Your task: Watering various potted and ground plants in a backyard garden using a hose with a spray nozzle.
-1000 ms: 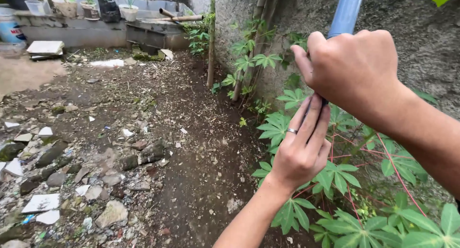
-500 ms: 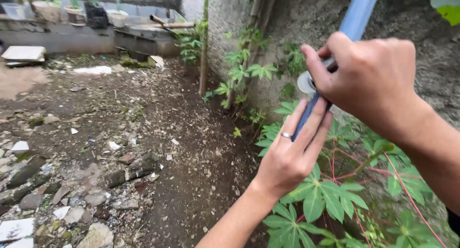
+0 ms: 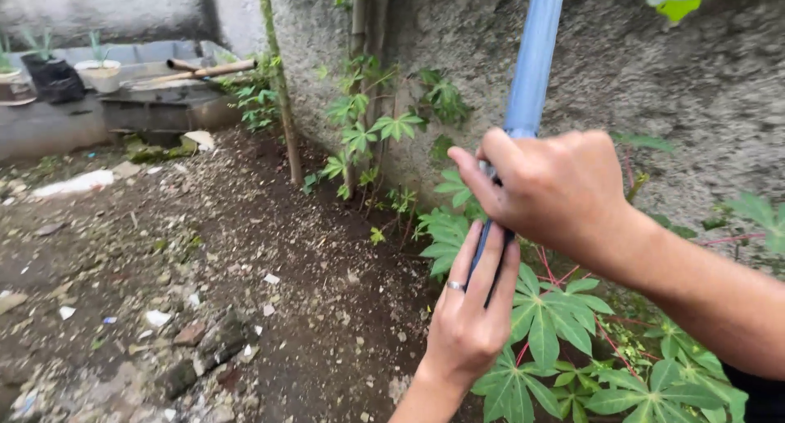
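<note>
Rough grey wall (image 3: 695, 80) at right, bare dirt ground (image 3: 245, 251) littered with stones. Leafy green plants (image 3: 548, 317) crowd wall base under my hands. Blue pipe (image 3: 536, 55) runs steeply up along wall. My right hand (image 3: 556, 186) closed around pipe; my left hand (image 3: 474, 317) below, fingers pressed flat on lower end, ring showing. Risk, I judge: pipe slips or twists if upper grip loosens; lower end hidden among leaves could snag stems.
</note>
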